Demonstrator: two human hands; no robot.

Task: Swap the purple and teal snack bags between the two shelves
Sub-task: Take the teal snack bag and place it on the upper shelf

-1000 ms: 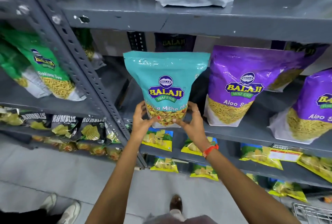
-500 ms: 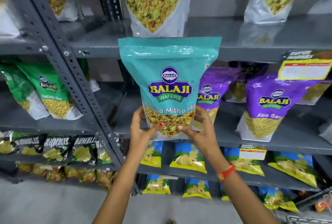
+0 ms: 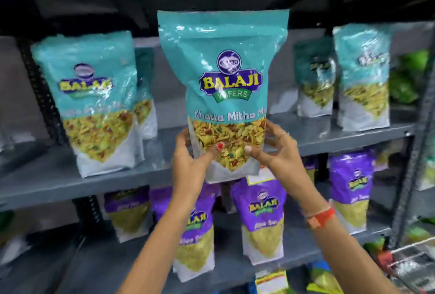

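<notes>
I see both hands up at the rack, gripping one teal Balaji Khatta Mitha Mix bag (image 3: 222, 77) by its lower part. The left hand (image 3: 188, 166) cups the bag's lower left corner, its thumb with a red nail pressed on the clear window over the snack mix. The right hand (image 3: 280, 150) clamps the lower right corner, thumb on the front and fingers (image 3: 274, 126) curled round the bag's right edge. An orange wristband (image 3: 321, 217) sits on the right wrist.

The held bag stands upright, its bottom edge hanging in front of the lip of the grey upper shelf (image 3: 70, 183); I cannot tell whether it touches the shelf. Left of the held bag, another teal bag (image 3: 94, 98) stands on that shelf with a second one tucked behind it. Right of the held bag, two more teal bags (image 3: 362, 74) stand on the same shelf, further back.

Below the held bag, on the lower shelf (image 3: 235, 267), purple Balaji Aloo Sev bags stand in a row: one (image 3: 259, 218) directly under my right forearm, one (image 3: 195, 230) partly behind the left forearm, one (image 3: 128, 211) further left, and one (image 3: 350, 187) off to the right. A yellow price tag (image 3: 261, 174) peeks out just under the held bag's lower right corner.
</notes>
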